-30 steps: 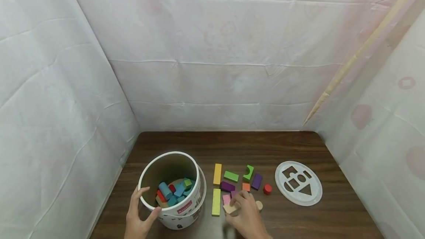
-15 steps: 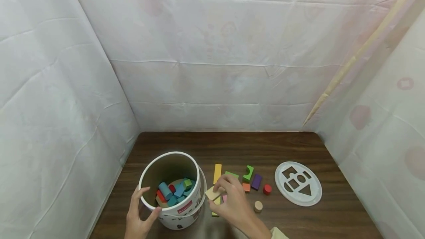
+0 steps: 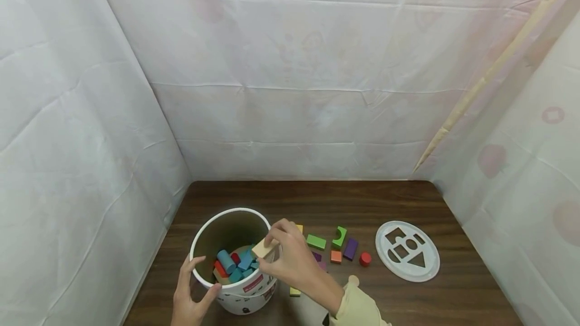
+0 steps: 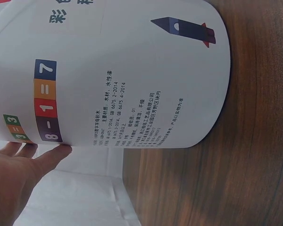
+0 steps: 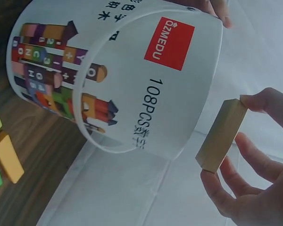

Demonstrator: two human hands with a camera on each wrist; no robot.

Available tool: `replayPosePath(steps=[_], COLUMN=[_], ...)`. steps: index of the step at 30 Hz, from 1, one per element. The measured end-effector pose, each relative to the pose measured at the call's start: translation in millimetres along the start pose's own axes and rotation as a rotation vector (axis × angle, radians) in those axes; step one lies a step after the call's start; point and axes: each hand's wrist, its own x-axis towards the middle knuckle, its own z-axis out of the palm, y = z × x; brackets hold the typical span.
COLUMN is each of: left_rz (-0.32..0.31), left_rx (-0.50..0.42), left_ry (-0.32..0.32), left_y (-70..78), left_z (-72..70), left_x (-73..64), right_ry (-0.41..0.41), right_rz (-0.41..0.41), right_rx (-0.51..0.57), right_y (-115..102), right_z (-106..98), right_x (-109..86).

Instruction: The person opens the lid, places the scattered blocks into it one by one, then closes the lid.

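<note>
A white bucket [image 3: 237,304] printed with colourful pictures stands at the left of the table, with coloured wooden blocks [image 3: 226,261] inside. My left hand [image 3: 188,296] holds its near left rim, thumb and fingers spread along it; in the left wrist view the fingertips lie against the printed wall. Between thumb and fingertips my right hand [image 3: 292,258] pinches a plain wooden block [image 5: 222,135]. In the head view this block overlaps the bucket's right rim; the right wrist view shows it beside the mouth.
Right of the bucket lie several blocks, among them a green one [image 3: 316,242], a purple one [image 3: 350,248] and a red cylinder [image 3: 365,259]. A white lid [image 3: 408,274] with shape cut-outs lies farther right. Pale cloth walls [image 3: 294,125] surround the table [image 3: 362,200].
My right hand has lifted the plain wooden block from among the blocks on the table and carried it left and up to the bucket's rim. The left hand stays on the bucket.
</note>
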Motion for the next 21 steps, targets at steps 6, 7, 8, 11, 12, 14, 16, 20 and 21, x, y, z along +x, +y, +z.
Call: replayPosePath(steps=[6,7,8,11,12,14,16,20,21], left_rz=[0.010,0.012,0.015,0.023,0.025,0.024,0.025,0.039,0.045], left_rx=[0.005,0.004,0.005,0.009,0.010,0.009,0.007,-0.001,-0.002], left_ry=[0.003,0.006,0.009,0.019,0.019,0.018,0.014,0.022,0.027], left_y=[-1.3,-1.6,-1.8,-2.6,-2.8,-3.2,-3.7,-5.6,-6.2], left_z=[1.4,1.5,1.5,1.8,2.0,2.4,2.8,3.5,3.6], left_x=[-0.6,-0.7,-0.8,-1.0,-1.1,-1.4,-1.5,-1.6,-1.5], right_ry=[-0.069,-0.083,-0.097,-0.134,-0.142,-0.147,-0.140,-0.112,-0.106], right_rz=[-0.020,-0.021,-0.022,-0.018,-0.017,-0.021,-0.032,-0.073,-0.085], right_rx=[-0.044,-0.054,-0.064,-0.079,-0.083,-0.094,-0.111,-0.149,-0.163], right_y=[-5.2,-5.6,-5.8,-5.9,-5.7,-4.9,-3.9,-2.4,-2.3], right_z=[12.8,15.3,17.9,25.7,28.2,33.1,37.5,43.7,44.4], right_x=[13.2,15.0,16.7,20.4,21.2,22.1,22.3,21.7,21.7])
